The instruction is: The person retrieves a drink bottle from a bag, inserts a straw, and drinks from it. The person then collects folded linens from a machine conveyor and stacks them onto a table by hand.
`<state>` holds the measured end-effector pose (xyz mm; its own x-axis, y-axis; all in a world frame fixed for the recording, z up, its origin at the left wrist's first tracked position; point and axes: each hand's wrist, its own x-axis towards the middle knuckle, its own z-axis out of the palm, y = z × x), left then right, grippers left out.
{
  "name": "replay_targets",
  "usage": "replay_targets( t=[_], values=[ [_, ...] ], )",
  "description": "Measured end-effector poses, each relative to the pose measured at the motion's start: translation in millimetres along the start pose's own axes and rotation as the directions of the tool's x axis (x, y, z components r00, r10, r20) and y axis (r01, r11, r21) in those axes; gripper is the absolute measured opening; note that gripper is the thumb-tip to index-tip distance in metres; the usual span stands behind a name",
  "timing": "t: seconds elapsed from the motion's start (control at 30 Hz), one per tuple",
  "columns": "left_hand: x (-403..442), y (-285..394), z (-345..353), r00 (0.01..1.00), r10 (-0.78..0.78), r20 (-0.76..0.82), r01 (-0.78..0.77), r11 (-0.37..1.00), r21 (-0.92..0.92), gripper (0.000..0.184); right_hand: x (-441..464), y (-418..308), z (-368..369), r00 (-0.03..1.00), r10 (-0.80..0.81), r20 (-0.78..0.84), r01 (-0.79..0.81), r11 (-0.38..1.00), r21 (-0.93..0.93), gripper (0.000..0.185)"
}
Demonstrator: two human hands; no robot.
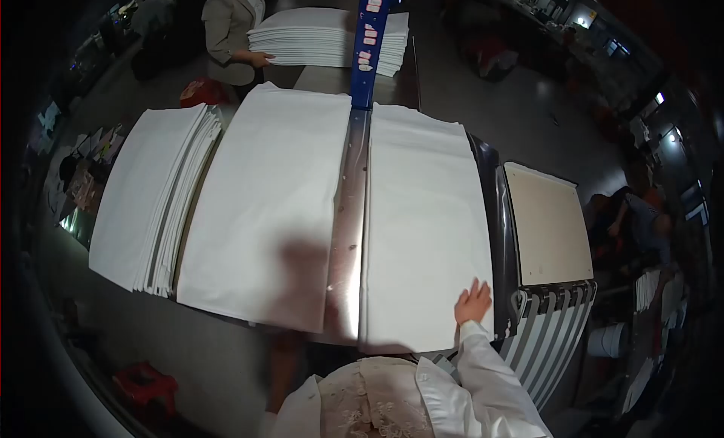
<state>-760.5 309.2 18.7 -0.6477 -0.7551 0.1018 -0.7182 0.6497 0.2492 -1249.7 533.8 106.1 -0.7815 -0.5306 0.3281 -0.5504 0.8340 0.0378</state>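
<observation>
My right hand (473, 304) lies flat on the lower right part of a white, cloth-like sheet (422, 227), fingers spread and holding nothing. Left of a metal strip (350, 234), a second wide white sheet (264, 189) covers the surface, with a dark shadow across its lower part. My left hand (285, 353) is low at the front edge of that sheet, in deep shadow. Its fingers cannot be made out, nor whether it touches the edge.
A stack of white sheets (147, 200) stands at the left. A blue post (369, 46) rises behind the metal strip. Across from me a person (234, 34) touches another white stack (305, 36). At right are a beige board (549, 225) and slatted rack (549, 325); a red stool (147, 381) stands lower left.
</observation>
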Motion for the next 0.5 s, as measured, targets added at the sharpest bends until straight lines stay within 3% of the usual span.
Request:
replay_targets(
  t=[0.03,0.07,0.1,0.13,0.23,0.33,0.43,0.47,0.5],
  values=[
    [24.4,88.0,-27.9,0.880,-0.363,0.305,0.468,0.765,-0.442,0.025,-7.6,18.6,-3.1,0.997,0.064,0.032,-0.063,0.997,-0.041,0.054],
    [45.3,147.3,-61.5,0.847,-0.200,0.492,0.518,0.517,-0.681,0.030,-14.5,30.9,-4.6,0.993,0.094,0.076,-0.096,0.995,0.025,0.052],
    [47.3,180.7,-42.7,0.971,-0.048,0.235,0.218,0.585,-0.781,0.033,-17.4,37.1,-12.1,0.985,0.121,0.120,-0.132,0.987,0.089,0.051],
    [55.6,201.7,-36.5,0.930,0.012,0.367,0.296,0.564,-0.771,0.032,-18.5,41.3,-17.0,0.976,0.144,0.164,-0.169,0.974,0.152,0.050],
    [75.6,235.0,-76.5,0.851,-0.067,0.520,0.423,0.673,-0.606,0.031,-18.1,40.9,-20.2,0.958,0.193,0.214,-0.245,0.935,0.255,0.051],
    [85.3,245.7,-93.3,0.839,-0.001,0.544,0.417,0.642,-0.643,0.029,-20.8,55.9,-12.5,0.976,0.143,0.162,-0.196,0.902,0.385,0.057],
    [91.5,260.7,-69.9,0.913,0.141,0.382,0.265,0.506,-0.821,0.030,-3.5,79.6,-18.0,0.964,0.071,0.255,-0.194,0.846,0.497,0.059],
    [106.2,271.2,-94.0,0.886,0.179,0.427,0.207,0.672,-0.711,0.030,6.4,94.2,-23.3,0.904,0.036,0.425,-0.296,0.770,0.566,0.061],
    [124.3,281.9,-127.5,0.854,0.189,0.484,0.144,0.808,-0.571,0.030,18.9,95.1,-56.3,0.799,0.085,0.596,-0.406,0.807,0.429,0.063]
  ],
)
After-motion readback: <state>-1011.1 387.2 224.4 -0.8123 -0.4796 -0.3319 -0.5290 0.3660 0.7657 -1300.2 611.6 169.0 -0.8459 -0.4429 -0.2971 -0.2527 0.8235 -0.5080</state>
